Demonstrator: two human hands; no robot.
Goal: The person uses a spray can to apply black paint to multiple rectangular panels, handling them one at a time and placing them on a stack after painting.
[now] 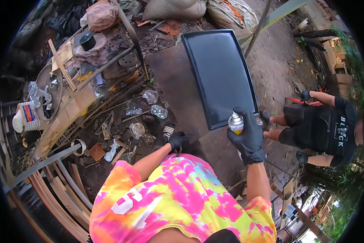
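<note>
In my right hand (249,139), covered by a black glove, is a spray can (235,121) with a silver top and a yellow band. My fingers wrap round it, close to the near right corner of a glossy black panel (224,77) with a raised rim. The panel lies on a thin brown board (172,85), which sticks out on its left side. My left hand (178,141), also black-gloved, is closed on the board's near left corner; its fingertips are partly hidden.
Another person (323,125) in black stands at the right, wearing gloves. Cluttered shelving (89,81) with a black round container (87,41) is at the left. Plastic scraps (158,111) litter the dirt. Full sacks (174,9) lie at the back, and wood strips (60,198) at the lower left.
</note>
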